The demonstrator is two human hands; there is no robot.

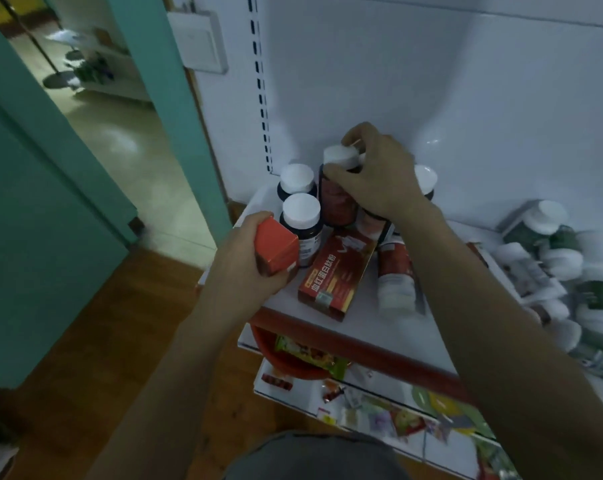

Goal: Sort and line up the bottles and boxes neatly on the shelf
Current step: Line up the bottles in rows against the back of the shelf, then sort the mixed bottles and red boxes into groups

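A person faces a white shelf (379, 329) with a red front edge, seen from above, both bare forearms reaching in from six o'clock.

At nine o'clock in the view stands a teal door (50, 220) over a wooden floor (85, 341).

Just left of centre, the left hand (239, 271) is curled around a small orange-red box (276, 249), held upright in the air at the shelf's left edge.

Directly at three o'clock from that box, two dark bottles with white caps stand on the shelf, one (302, 220) in front and the other (296, 183) behind it at twelve o'clock, close together.

At the centre, the right hand (376, 178) clamps a red-labelled bottle (338, 199) from above, thumb on its near side and fingers over the white cap. Whether the bottle's base touches the shelf cannot be told.

At six o'clock from that bottle, a long red box (336, 275) with yellow lettering lies flat on the shelf. At three o'clock from the red box, a red-and-white bottle (395, 275) lies on its side, partly under the right forearm.

Another white-capped bottle (426, 180) shows behind the right wrist.

At three o'clock in the view, a blurred heap of green-labelled bottles (563, 265) with white caps lies tumbled together.

At five o'clock, a lower shelf (279, 391) holds a red bowl (286, 362) and coloured packets.
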